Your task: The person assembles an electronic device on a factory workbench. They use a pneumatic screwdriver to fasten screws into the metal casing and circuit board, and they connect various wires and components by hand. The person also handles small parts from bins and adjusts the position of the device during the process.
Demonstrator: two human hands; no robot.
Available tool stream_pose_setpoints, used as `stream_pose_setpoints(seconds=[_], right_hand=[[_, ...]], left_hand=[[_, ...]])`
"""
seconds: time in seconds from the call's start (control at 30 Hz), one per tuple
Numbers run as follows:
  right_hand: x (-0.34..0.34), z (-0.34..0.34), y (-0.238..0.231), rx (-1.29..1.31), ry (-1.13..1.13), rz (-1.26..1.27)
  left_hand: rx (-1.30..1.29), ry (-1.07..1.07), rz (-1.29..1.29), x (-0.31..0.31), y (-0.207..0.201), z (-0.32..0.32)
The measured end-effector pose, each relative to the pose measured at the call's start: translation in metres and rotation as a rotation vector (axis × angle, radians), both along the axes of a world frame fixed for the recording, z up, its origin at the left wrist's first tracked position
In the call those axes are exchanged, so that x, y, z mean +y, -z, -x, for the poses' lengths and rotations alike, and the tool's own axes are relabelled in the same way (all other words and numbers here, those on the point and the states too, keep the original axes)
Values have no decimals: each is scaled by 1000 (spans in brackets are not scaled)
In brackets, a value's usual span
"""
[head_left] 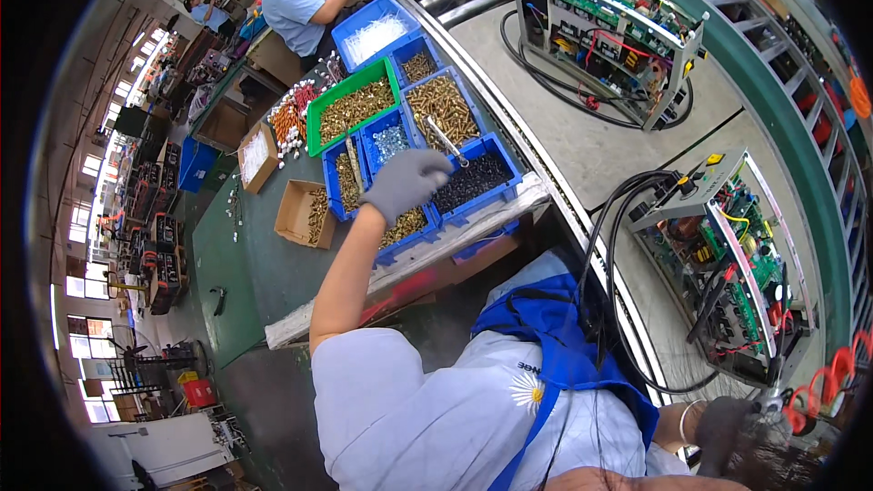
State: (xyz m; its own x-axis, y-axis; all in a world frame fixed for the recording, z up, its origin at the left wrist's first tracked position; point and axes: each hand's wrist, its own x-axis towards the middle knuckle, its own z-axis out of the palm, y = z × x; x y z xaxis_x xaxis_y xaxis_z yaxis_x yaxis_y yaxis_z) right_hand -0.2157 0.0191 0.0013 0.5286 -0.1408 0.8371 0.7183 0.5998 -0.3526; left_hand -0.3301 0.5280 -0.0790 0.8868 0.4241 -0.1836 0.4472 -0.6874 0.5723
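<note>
My left hand [408, 185], in a grey glove, hovers over the blue parts bins with its fingers curled together. Whatever may be in the fingertips is hidden. Beside them is a blue bin of small black screws [471, 184]. A silver wrench-like tool [446, 140] with a ring end lies across a bin of brass-coloured fittings [438, 102]. At the lower right is my right hand [732, 432], in a dark glove, close to a red coiled hose [823, 386]. Strands of hair and dark shadow cover its fingers, so its grip is not visible.
Two open metal-framed units with green circuit boards, one far [609, 36] and one near [718, 264], stand on the right-hand line with black cables. A green bin [355, 111] and cardboard boxes [305, 214] share the bench. A co-worker [296, 5] works at the far left.
</note>
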Motion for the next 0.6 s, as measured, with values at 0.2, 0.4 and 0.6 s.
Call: stream_pose_setpoints(seconds=[0.2,0.4,0.6], right_hand=[[13,14,6,-88,115,-179],[12,18,5,-189,212,-279],[17,24,14,-44,234,-454]], left_hand=[[168,421,-228,-10,25,-28],[226,415,-295,-4,26,-31],[259,348,-354,-15,10,-27]])
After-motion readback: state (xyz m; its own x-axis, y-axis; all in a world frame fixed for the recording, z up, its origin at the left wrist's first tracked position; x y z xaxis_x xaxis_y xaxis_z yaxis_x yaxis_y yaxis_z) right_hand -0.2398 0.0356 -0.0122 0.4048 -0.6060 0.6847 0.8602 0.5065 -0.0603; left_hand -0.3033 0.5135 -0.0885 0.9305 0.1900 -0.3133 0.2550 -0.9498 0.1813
